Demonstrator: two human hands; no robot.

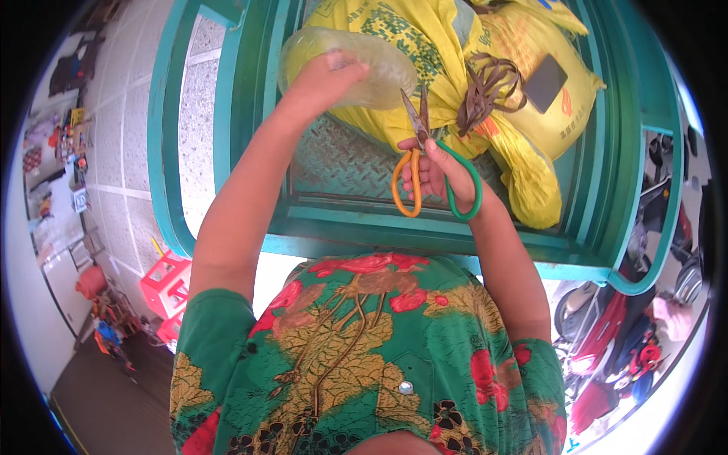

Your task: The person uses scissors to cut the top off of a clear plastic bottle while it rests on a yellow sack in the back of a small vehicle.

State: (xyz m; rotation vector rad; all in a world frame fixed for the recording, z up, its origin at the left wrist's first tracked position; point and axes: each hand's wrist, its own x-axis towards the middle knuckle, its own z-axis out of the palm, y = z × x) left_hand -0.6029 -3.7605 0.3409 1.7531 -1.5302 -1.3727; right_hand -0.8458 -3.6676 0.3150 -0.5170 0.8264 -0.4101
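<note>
My left hand [330, 79] grips a translucent plastic container [381, 71], blurred and lying sideways over a yellow sack. Whether it is a whole bottle or a cut piece cannot be told. In my right hand [441, 173] is a pair of scissors [422, 132] with one orange and one green handle. Their rusty blades point away from me and stand apart, with the tips close to the container's right end. Just past them a bundle of brown straps [490, 91] rests on the yellow woven sacks [543, 34]. A dark smartphone [545, 83] lies beside the straps.
The sacks lie in a green metal cart [369, 227] with a raised rim and a tread-plate floor [352, 162]. Its rail [170, 114] curves up at the left. A red plastic stool [166, 284] stands at lower left on tiles [114, 153]. Motorbike parts [597, 335] show at right.
</note>
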